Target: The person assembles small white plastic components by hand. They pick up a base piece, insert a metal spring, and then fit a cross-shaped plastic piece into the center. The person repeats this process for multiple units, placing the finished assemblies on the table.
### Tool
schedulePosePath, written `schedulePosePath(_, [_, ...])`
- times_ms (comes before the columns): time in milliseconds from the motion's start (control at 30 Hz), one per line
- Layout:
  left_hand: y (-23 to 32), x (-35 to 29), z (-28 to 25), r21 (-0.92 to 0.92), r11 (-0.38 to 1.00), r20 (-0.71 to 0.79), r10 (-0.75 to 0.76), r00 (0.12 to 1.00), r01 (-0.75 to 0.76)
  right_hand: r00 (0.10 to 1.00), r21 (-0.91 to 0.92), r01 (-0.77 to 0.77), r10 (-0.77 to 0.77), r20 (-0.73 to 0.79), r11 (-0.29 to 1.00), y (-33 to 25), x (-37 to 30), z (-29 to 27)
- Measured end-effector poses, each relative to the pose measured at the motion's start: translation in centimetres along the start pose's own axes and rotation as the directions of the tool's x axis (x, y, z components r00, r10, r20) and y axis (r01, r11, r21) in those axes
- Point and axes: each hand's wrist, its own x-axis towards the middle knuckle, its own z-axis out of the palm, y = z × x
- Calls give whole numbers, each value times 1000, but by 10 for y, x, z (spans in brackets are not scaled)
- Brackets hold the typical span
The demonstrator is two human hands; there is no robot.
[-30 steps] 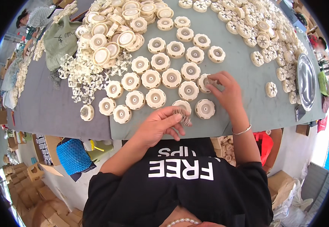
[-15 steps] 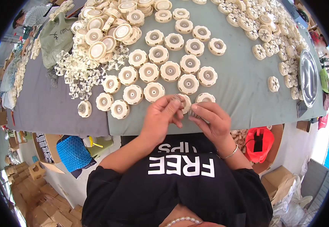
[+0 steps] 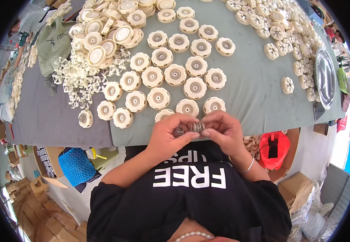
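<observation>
Coil spring (image 3: 197,127), lower centre of frame, pinched between fingertips of left hand (image 3: 170,135) and right hand (image 3: 225,131); second coil (image 3: 178,131) against left fingers. Mid-frame: some cream caps (image 3: 194,82) seem sprung, left-hand ones look unfilled. Spring ends finger-hidden; upper-edge pile (image 3: 123,34) cut off

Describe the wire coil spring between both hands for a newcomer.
Find the big grey-green table; at its near edge, left hand and right hand almost meet. Between them is the silvery metal coil spring, its loops side-on, unlike the second silvery coil, deeper in the left hand.
</observation>
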Motion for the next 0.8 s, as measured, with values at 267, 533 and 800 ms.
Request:
schedulePosePath(267, [-2,2,-14,-403,788,255,-393,884,466,889,-709,420,-413,197,566,-30,12,-24])
schedulePosePath(533, [-1,3,-18,-500,776,165,-351,922,385,978,-885,172,-185,99,434,-25,29,-29])
schedulePosePath(800, [1,2,-22,-513,775,169,-330,929,369,991,-866,116,-112,71,487,-25,33,-36])
